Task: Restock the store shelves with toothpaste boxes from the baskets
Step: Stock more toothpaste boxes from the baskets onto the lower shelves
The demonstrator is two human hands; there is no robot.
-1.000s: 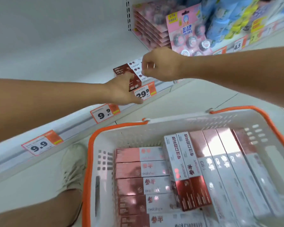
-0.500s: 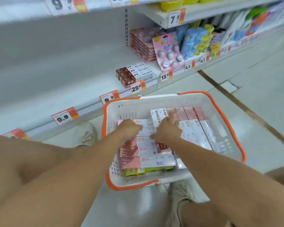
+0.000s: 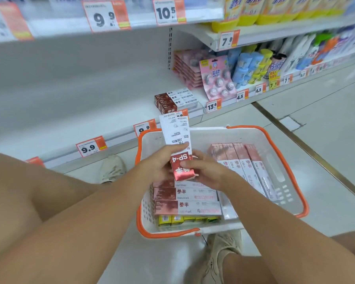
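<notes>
- Shelf point(image 3: 74, 111), white, carries a small stack of toothpaste boxes point(image 3: 175, 99) by its front edge.
- Basket point(image 3: 283, 167), orange-rimmed, sits on the floor holding more boxes.
- Held box point(image 3: 177, 144) stands upright above the basket.
- Left hand point(image 3: 158, 167) and right hand point(image 3: 205, 171) both grip its red lower end.
</notes>
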